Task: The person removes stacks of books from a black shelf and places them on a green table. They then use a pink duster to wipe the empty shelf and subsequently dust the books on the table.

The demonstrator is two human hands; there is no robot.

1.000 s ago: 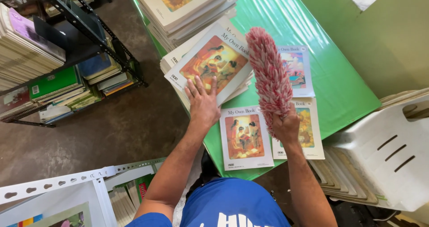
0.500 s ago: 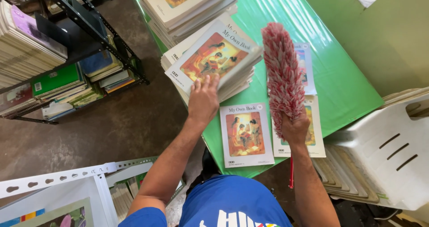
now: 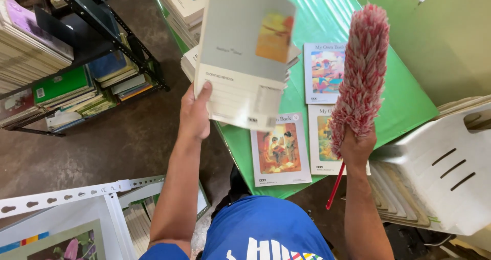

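- The left hand (image 3: 193, 115) has its fingers (image 3: 203, 92) pinched on the lower left corner of a thin booklet (image 3: 244, 55), thumb on the pale back cover that faces up; the booklet is lifted clear above the table and looks blurred.
- The right hand (image 3: 356, 146) is wrapped tight around the handle of a pink-and-white feather duster (image 3: 361, 73), whose fluffy head stands up above the fist while the red handle end (image 3: 335, 187) pokes out below.
- Under the raised booklet, a stack of the same booklets (image 3: 192, 65) sits on the green table (image 3: 409, 104).
- Three single booklets with picture covers lie flat nearer the person: one at the near edge (image 3: 279, 150), one beside it partly behind the duster (image 3: 319, 139), one farther back (image 3: 325, 73).
- A taller book pile (image 3: 179, 4) stands at the far left of the table.
- A white plastic chair (image 3: 445, 163) is at the right; a metal shelf of books (image 3: 61, 81) is at the left.
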